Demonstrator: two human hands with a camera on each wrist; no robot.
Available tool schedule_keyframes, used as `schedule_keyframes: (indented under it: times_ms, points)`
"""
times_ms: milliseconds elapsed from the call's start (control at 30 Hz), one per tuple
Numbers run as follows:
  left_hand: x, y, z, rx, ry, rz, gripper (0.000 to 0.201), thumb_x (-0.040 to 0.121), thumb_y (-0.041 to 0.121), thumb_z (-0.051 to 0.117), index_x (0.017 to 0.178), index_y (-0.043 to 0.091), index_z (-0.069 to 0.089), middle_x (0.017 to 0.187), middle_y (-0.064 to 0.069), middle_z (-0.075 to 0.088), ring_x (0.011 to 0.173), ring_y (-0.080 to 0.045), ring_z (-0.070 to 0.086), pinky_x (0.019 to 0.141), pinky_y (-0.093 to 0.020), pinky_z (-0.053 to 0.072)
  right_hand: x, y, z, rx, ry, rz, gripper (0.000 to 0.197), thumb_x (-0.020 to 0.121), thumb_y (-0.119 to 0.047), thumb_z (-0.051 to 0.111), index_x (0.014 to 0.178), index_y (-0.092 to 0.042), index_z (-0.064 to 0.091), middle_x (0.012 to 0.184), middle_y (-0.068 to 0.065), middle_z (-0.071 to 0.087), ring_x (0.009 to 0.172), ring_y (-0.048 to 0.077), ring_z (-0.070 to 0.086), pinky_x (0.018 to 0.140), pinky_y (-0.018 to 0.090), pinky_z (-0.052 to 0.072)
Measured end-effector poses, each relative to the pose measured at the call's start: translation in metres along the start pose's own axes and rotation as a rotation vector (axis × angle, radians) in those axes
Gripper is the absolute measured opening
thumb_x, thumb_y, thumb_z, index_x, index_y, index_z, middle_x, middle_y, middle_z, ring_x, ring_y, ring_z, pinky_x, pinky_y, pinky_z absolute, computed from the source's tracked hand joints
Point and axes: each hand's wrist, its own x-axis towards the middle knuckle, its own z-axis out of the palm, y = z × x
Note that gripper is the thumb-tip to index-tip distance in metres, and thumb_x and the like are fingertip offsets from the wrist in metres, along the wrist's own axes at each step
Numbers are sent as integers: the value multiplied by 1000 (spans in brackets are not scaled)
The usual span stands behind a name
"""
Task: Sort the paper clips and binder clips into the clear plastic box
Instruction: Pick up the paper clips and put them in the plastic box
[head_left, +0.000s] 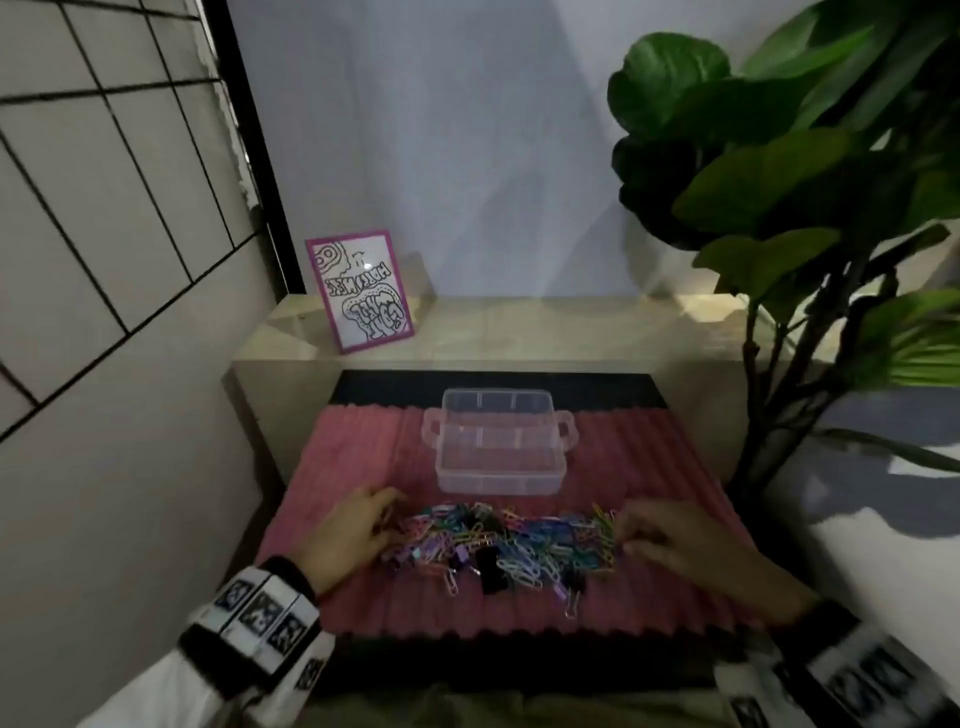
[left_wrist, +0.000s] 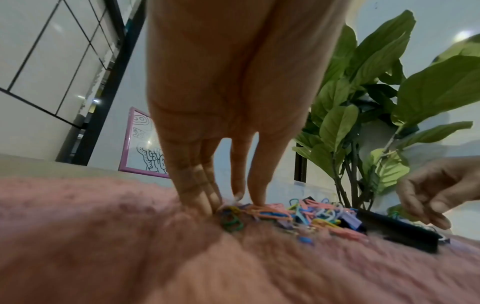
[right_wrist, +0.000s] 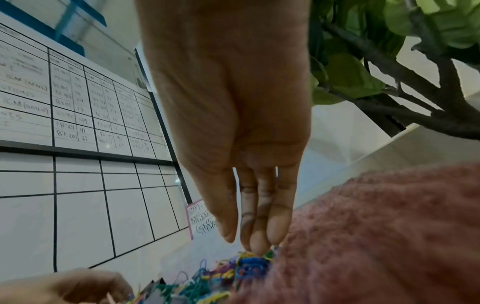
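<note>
A heap of coloured paper clips and binder clips lies across the middle of a pink ribbed mat. Behind it stands the clear plastic box, open, with dividers and side handles; I see nothing inside it. My left hand rests with straight fingers on the heap's left edge, its fingertips on the clips. My right hand touches the right edge, fingers and thumb pointing down onto the clips. A large black binder clip lies at the heap's near side.
A pink-framed drawing leans on a pale ledge behind the mat. A leafy plant stands at the right, its stems close to the mat's right edge. A gridded whiteboard covers the left wall.
</note>
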Motion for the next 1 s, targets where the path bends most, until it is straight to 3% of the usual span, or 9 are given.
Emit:
schedule_keyframes:
  times_ms: [133, 333, 400, 533, 633, 733, 833, 933, 1000]
  points:
    - [-4, 14, -5, -27, 8, -18, 41, 81, 10, 59, 121, 15, 53, 114, -9, 56, 105, -20, 53, 77, -17, 32, 11, -22, 1, 58, 46, 58, 28, 81, -2, 65, 79, -29, 57, 79, -7, 63, 73, -12, 57, 66, 3, 41]
    - [-1, 19, -5, -96, 31, -37, 33, 76, 15, 68, 109, 15, 61, 95, 1, 59, 90, -16, 57, 65, -15, 35, 31, -51, 21, 129, -43, 28, 18, 84, -4, 62, 87, -21, 63, 76, -10, 64, 65, -9, 58, 63, 7, 45]
    - [-1, 19, -6, -149, 45, -23, 27, 74, 16, 71, 101, 17, 64, 90, 4, 61, 82, -11, 56, 59, -6, 33, 40, -61, 31, 101, -94, -14, 16, 85, -5, 61, 92, -18, 65, 78, -12, 63, 67, -8, 59, 67, 8, 47]
    - [-3, 20, -15, -332, 78, -4, 26, 71, 3, 71, 76, 26, 61, 81, 7, 65, 73, 2, 60, 68, -7, 42, 58, -82, 39, 51, -112, -69, 15, 87, -6, 57, 99, -11, 65, 84, -9, 60, 73, -6, 54, 68, 6, 43]
    - [-6, 23, -22, -473, 101, 1, 31, 73, -6, 67, 75, 24, 60, 75, 11, 63, 62, 14, 59, 63, -2, 43, 62, -92, 44, 41, -114, -98, 14, 89, -8, 56, 99, -12, 64, 84, -12, 59, 76, -4, 55, 74, 13, 46]
    - [-8, 21, -25, -552, 134, 16, 24, 77, 0, 66, 75, 24, 66, 73, 15, 68, 65, 9, 62, 68, -5, 47, 60, -92, 40, -9, -136, -125, 12, 89, -12, 56, 98, -15, 64, 93, -6, 64, 85, 5, 60, 81, 22, 51]
    - [-8, 14, -27, -623, 161, -18, 31, 80, -1, 62, 71, 27, 69, 70, 15, 70, 67, 0, 65, 73, -14, 53, 56, -84, 13, -62, -175, -145, 10, 89, -11, 58, 97, -14, 63, 89, -9, 62, 79, -4, 59, 74, 11, 48]
    - [-7, 13, -29, -695, 145, -24, 29, 81, -4, 60, 72, 22, 69, 71, 11, 71, 67, -4, 65, 68, -12, 54, 58, -83, -16, -132, -193, -194, 10, 88, -11, 58, 97, -11, 64, 87, -7, 64, 72, -13, 58, 70, 5, 45]
    - [-4, 15, -32, -684, 129, -10, 23, 81, -2, 60, 77, 18, 70, 79, 3, 71, 66, -2, 65, 67, -10, 52, 69, -89, -27, -172, -233, -233, 12, 88, -10, 58, 98, -8, 64, 88, 2, 68, 68, -9, 58, 68, 4, 43]
